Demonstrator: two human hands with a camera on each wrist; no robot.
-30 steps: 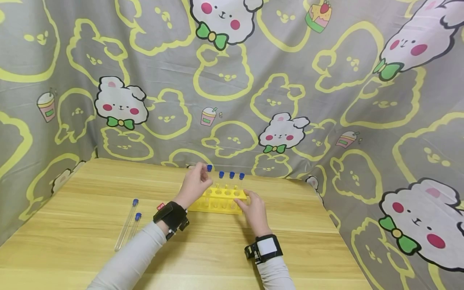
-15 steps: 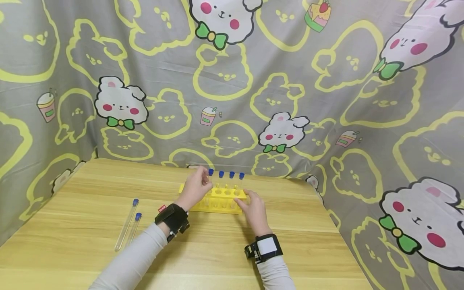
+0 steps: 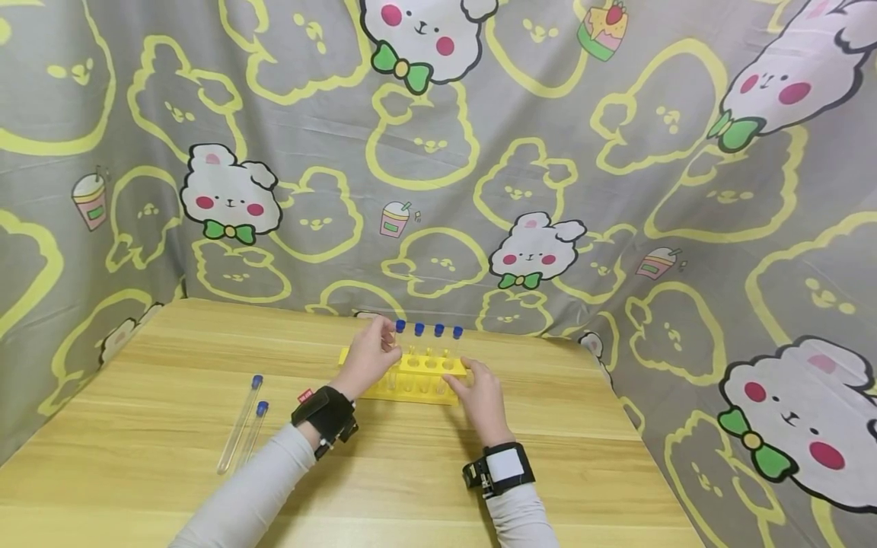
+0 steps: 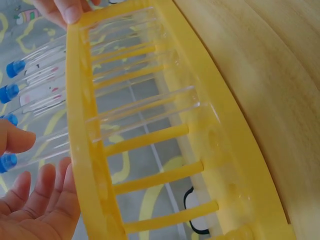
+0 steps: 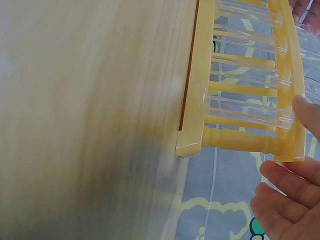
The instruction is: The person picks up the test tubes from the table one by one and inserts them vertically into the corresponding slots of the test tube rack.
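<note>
A yellow tube rack [image 3: 419,391] stands at the far middle of the wooden table [image 3: 171,365]. Several clear test tubes with blue caps stand in its back row. My left hand [image 3: 373,354] pinches the leftmost tube [image 3: 400,327] just below its cap; this tube sits level with the others. The left wrist view shows the thumb [image 4: 16,141] above that tube [image 4: 35,150] and the fingers [image 4: 40,200] below it, beside the rack [image 4: 80,125]. My right hand [image 3: 478,394] rests against the rack's right end. Its thumb [image 5: 310,116] touches the rack [image 5: 196,100] while the fingers [image 5: 282,200] lie straight.
Two loose blue-capped tubes [image 3: 241,420] lie side by side on the table's left part. A grey and yellow cartoon-print cloth [image 3: 438,152] hangs behind and along both sides of the table. A strap with a camera sits on each wrist.
My left hand has lowered the leftmost tube into the rack, so its cap now stands level with the others. The right hand has stayed at the rack's end.
</note>
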